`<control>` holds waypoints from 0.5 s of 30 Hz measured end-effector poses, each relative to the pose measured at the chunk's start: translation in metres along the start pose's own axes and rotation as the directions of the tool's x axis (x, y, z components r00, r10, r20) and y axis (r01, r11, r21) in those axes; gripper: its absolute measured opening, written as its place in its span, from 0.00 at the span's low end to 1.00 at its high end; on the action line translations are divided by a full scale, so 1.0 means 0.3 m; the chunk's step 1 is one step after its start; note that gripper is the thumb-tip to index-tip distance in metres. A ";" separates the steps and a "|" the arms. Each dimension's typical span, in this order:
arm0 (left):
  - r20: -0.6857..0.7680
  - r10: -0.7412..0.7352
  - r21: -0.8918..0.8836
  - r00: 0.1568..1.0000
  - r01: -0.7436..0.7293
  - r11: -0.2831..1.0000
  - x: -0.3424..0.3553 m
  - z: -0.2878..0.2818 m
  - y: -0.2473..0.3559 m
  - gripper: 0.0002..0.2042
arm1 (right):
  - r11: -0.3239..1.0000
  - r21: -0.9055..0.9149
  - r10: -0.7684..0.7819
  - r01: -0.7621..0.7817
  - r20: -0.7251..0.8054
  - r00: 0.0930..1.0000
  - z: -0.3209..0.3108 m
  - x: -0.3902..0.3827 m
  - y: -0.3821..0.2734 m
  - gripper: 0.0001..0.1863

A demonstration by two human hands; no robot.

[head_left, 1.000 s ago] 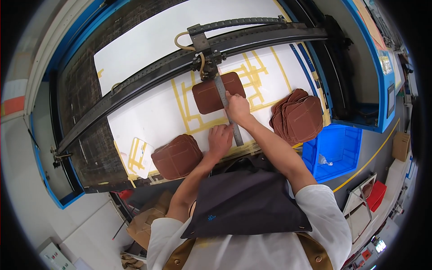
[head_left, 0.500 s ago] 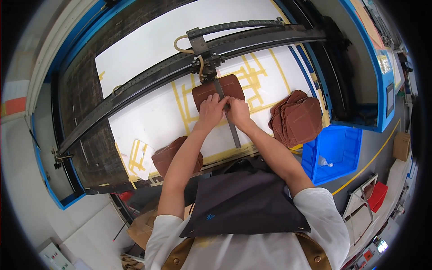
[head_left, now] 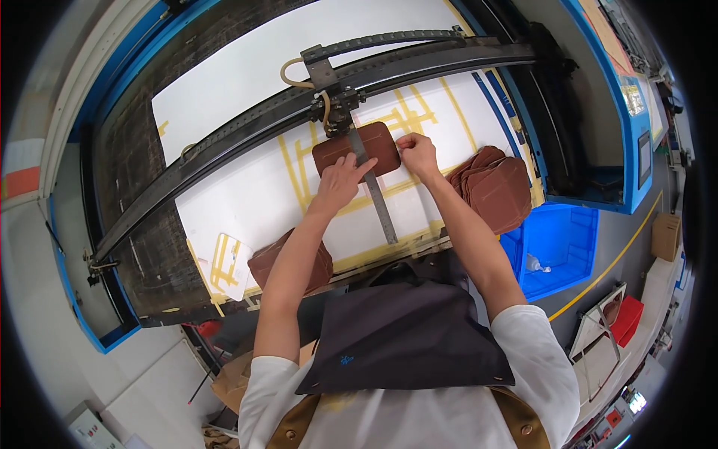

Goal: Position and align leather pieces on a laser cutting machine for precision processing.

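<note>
One brown piece (head_left: 380,146) is seen in the head view, lying flat on the white tabletop (head_left: 217,202), just on the near side of the machine head (head_left: 336,120), which is carried by a black beam (head_left: 441,66). Across this piece a steel ruler (head_left: 380,206) is laid, and its near end is pointed toward the person. As far as can be judged, the piece is already placed among the strips of yellow tape (head_left: 458,112), but the work on it is not yet finished, since both hands are placed at it. More brown pieces are piled in a left stack (head_left: 265,262), partly covered by the forearm, and in a right stack (head_left: 493,194); which of them is finished, and how much is left, cannot be told.

The left hand (head_left: 338,183) is laid palm down, with its fingers spread apart, and the ruler and the piece are touched by the fingertips. The right hand (head_left: 419,155) is held at the right edge of the piece with its fingers bent; whether the edge is pinched by them cannot be told.
</note>
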State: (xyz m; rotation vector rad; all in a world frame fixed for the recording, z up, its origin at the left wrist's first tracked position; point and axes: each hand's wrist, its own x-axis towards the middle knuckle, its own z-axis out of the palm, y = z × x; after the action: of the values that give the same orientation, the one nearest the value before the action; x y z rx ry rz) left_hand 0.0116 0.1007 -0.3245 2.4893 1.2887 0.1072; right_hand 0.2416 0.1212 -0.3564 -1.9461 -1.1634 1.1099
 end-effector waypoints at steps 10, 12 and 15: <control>0.060 0.044 0.056 0.997 -0.047 0.997 0.001 -0.033 -0.024 0.34 | 0.989 -0.054 0.140 -0.137 0.051 0.989 0.016 -0.010 -0.055 0.18; 0.056 0.063 0.049 0.996 -0.065 0.997 0.003 -0.033 -0.027 0.34 | 0.985 0.005 0.173 -0.174 0.092 0.981 0.016 -0.008 -0.052 0.20; 0.065 0.058 0.048 0.996 -0.061 0.997 0.004 -0.032 -0.028 0.35 | 0.982 -0.069 0.184 -0.176 0.137 0.973 0.018 -0.020 -0.071 0.21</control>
State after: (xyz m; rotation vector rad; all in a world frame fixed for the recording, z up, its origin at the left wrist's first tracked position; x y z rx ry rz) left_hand 0.0036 0.1085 -0.3184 2.5520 1.2066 0.0095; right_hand 0.2269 0.1254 -0.3397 -2.0773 -1.1198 1.3430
